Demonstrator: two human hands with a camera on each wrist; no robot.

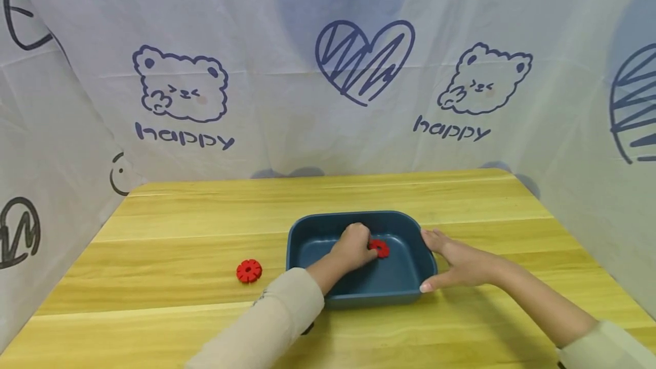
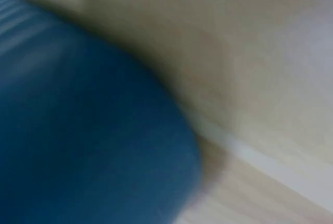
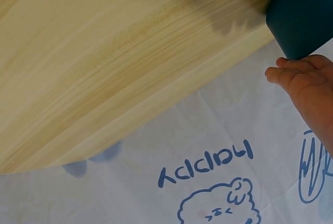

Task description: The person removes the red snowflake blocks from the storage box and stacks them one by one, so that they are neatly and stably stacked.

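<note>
A dark blue rectangular basin point(image 1: 379, 300) with rounded corners stands on the wooden table. My left hand point(image 1: 352, 246) reaches down inside it with curled fingers. Between thumb and index finger it pinches a red notched disc point(image 1: 380, 249), partly covered by the hand. Left of the basin, a second red notched disc point(image 1: 249, 271) lies flat on the table. My right hand point(image 1: 458, 261) touches the basin's right end with fingers and thumb spread. The right wrist view catches that hand point(image 3: 307, 81) against the basin's wall point(image 3: 302, 15). Only the basin point(image 2: 93, 130) and tabletop show, blurred, in the left wrist view.
The pale wooden table point(image 1: 195, 209) ends at the back against a white cloth point(image 1: 277, 101) printed with bears, hearts and lettering. More cloth hangs on the left and right sides.
</note>
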